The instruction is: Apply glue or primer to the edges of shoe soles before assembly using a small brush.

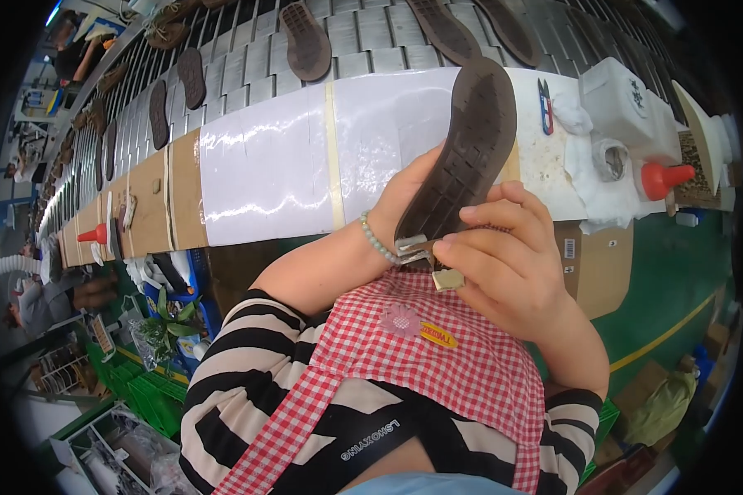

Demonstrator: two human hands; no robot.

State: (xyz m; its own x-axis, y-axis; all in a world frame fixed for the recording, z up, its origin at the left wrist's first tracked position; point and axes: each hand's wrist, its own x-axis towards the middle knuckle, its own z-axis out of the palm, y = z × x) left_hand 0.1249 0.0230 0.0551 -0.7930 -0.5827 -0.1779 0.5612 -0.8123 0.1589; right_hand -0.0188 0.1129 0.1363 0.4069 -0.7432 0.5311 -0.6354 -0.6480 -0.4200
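A dark brown shoe sole (480,124) with a grooved pattern stands tilted in front of my chest, its lower end toward me. My left hand (409,188), with a beaded bracelet at the wrist, grips it from behind along its left edge; most of those fingers are hidden by the sole. At the lower right edge, my right hand (508,243) has its thumb and fingers bent together round a small pale-yellow block (448,280). Silvery pieces (411,246) show at the sole's lower end, and I cannot tell what they are.
Several more soles, such as one brown sole (307,41), lie on the slatted metal conveyor (256,49) beyond the white-covered table (264,157). On the right are thread snips (546,107), a white jug (619,99) and a red cone-shaped nozzle (667,179). A blue crate (202,285) stands lower left.
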